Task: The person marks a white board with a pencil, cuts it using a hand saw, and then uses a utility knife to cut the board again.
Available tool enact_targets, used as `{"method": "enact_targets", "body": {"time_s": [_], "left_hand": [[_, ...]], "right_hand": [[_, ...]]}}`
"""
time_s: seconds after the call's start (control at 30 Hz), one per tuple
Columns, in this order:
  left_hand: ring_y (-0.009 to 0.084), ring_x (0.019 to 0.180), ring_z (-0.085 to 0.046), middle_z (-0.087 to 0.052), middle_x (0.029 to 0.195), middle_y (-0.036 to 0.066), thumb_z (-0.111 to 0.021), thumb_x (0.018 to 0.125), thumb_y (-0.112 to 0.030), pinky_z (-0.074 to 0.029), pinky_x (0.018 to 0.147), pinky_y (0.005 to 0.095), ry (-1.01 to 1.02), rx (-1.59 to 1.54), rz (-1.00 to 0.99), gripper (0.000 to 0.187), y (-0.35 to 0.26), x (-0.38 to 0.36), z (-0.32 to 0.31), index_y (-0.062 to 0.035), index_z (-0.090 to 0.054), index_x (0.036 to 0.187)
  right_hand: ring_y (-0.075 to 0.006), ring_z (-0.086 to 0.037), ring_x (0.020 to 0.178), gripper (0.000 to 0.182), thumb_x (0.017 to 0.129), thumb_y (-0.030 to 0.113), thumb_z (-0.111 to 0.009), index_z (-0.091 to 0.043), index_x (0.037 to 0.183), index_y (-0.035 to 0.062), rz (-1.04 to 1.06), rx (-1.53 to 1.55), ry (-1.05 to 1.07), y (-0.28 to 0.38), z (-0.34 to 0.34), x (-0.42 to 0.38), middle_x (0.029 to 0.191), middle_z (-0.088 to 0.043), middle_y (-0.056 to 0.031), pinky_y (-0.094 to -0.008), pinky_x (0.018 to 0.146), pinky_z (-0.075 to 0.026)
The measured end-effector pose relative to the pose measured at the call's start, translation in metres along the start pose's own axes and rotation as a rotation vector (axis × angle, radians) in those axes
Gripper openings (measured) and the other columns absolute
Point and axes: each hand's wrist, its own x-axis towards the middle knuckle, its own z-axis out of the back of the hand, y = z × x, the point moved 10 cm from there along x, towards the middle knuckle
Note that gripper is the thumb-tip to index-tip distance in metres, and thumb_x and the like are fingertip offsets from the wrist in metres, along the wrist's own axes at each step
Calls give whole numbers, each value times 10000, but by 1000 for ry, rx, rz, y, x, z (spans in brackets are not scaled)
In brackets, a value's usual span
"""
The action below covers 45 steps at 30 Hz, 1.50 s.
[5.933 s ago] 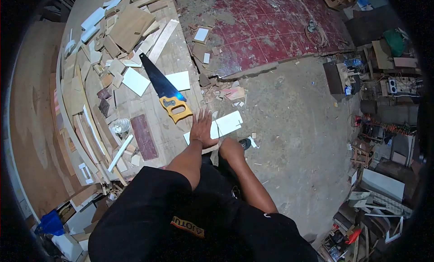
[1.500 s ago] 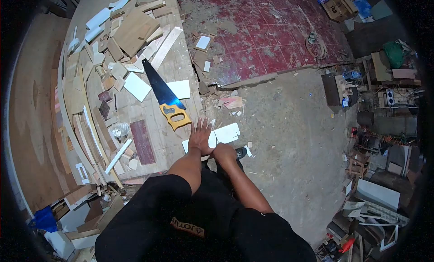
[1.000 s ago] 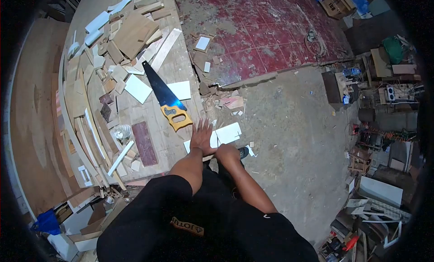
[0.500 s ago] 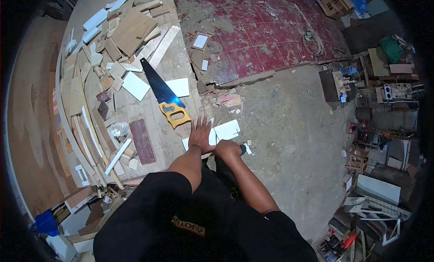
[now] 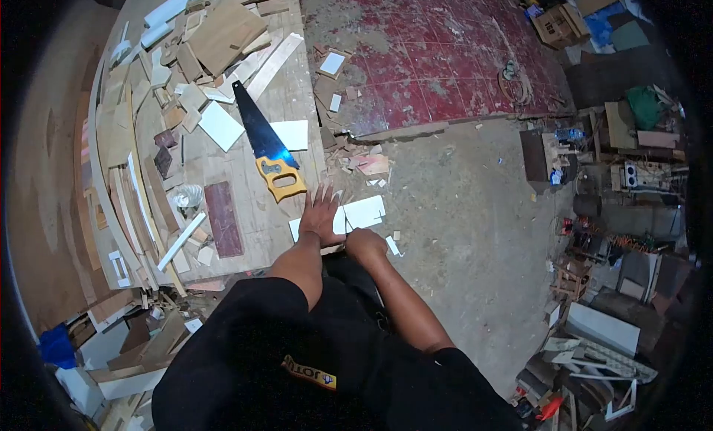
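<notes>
My left hand (image 5: 321,217) lies flat with fingers spread on a white board (image 5: 365,212) at the table's edge. The board juts out past the edge and has a notch near its right end. A thin dark line crosses it just right of my left hand. My right hand (image 5: 366,245) is closed in a fist at the board's near edge, by that line; what it grips is hidden. Beyond my left hand, a handsaw (image 5: 269,145) with a yellow handle lies on the table, its dark blade pointing away.
The wooden table (image 5: 271,234) bears a dark red strip (image 5: 224,219), white panels (image 5: 221,126), a clear plastic-looking item (image 5: 187,197) and a pile of wood offcuts (image 5: 223,44). A white scrap (image 5: 393,246) shows beside my right hand above the concrete floor (image 5: 460,230). Red tiles (image 5: 431,52) lie beyond.
My right hand has drawn slightly left and in towards the board. The dark handle end that stuck out beside it is now out of sight. My left hand stays on the board; the view has shifted slightly.
</notes>
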Motion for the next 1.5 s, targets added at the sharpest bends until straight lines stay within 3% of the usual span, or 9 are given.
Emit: {"method": "enact_targets", "body": {"time_s": [0.17, 0.27, 0.3, 0.4, 0.57, 0.8, 1.07, 1.23, 1.5], "left_hand": [[353, 1541, -46, -123, 1665, 140, -636, 750, -597, -23, 1220, 582, -55, 141, 24, 1016, 4, 7, -18, -92, -283, 1557], [356, 1540, -40, -125, 1665, 139, -620, 735, -647, -20, 1220, 582, 8, 112, 24, 1040, 3, 2, -10, -99, -291, 1555], [369, 1537, -26, -132, 1664, 134, -623, 703, -698, -19, 1213, 598, -61, 15, 10, 1093, 2, 0, -7, -105, -289, 1558], [382, 1533, -15, -143, 1660, 131, -636, 671, -742, -24, 1204, 620, 43, 36, -5, 1142, -2, -2, -3, -105, -297, 1556], [395, 1529, -12, -166, 1652, 125, -641, 653, -775, -20, 1194, 646, 5, 69, -10, 1163, -1, -1, 0, -105, -319, 1547], [323, 1533, -114, -169, 1650, 133, -733, 660, -670, -90, 1244, 493, -78, -89, 86, 1230, 5, 4, 0, -17, -202, 1557], [314, 1539, -92, -123, 1658, 165, -715, 687, -660, -79, 1244, 497, -97, -90, 112, 1222, 11, 10, -1, -10, -168, 1565], [320, 1538, -101, -134, 1655, 172, -680, 704, -685, -75, 1242, 500, -231, -31, 109, 1170, 16, 15, -3, -27, -227, 1559], [354, 1532, -109, -135, 1648, 194, -726, 648, -668, -72, 1243, 521, -88, -105, 78, 1221, 10, 11, 3, -35, -215, 1558]], "right_hand": [[-326, -668, 1146, 382, 843, 271, -713, -720, 1164, 64, -15, 34, 10, 16, -15, 58, 1264, -672, -169, -403, 919, -556], [-343, -671, 1132, 368, 836, 269, -716, -722, 1122, 38, 56, 93, -68, 14, -20, 52, 1227, -687, -176, -427, 910, -558], [-370, -676, 1099, 306, 865, 228, -658, -719, 1079, 18, 54, 184, -234, 2, -22, 49, 1179, -699, -195, -458, 899, -556], [-406, -676, 1059, 305, 916, 234, -546, -684, 1072, 10, 107, 160, -179, -7, -34, 23, 1121, -697, -242, -493, 889, -538], [-417, -670, 1059, 321, 911, 239, -561, -676, 1088, -3, 76, 163, -171, -17, -38, 16, 1099, -692, -265, -494, 895, -536], [-423, -682, 1023, 297, 901, 184, -554, -672, 1102, 0, 82, 230, -301, -18, -31, 37, 1091, -696, -260, -495, 882, -545], [-390, -683, 1067, 296, 900, 179, -551, -702, 1090, 10, 122, 28, -101, 10, 13, 7, 1128, -690, -261, -482, 897, -544], [-388, -673, 1089, 317, 881, 176, -560, -718, 1101, 12, 105, 181, -231, 9, -9, 68, 1166, -684, -241, -483, 900, -541], [-381, -667, 1105, 326, 879, 211, -598, -719, 1131, 44, 121, 123, -94, 1, 2, 9, 1191, -681, -220, -470, 910, -540]]}}
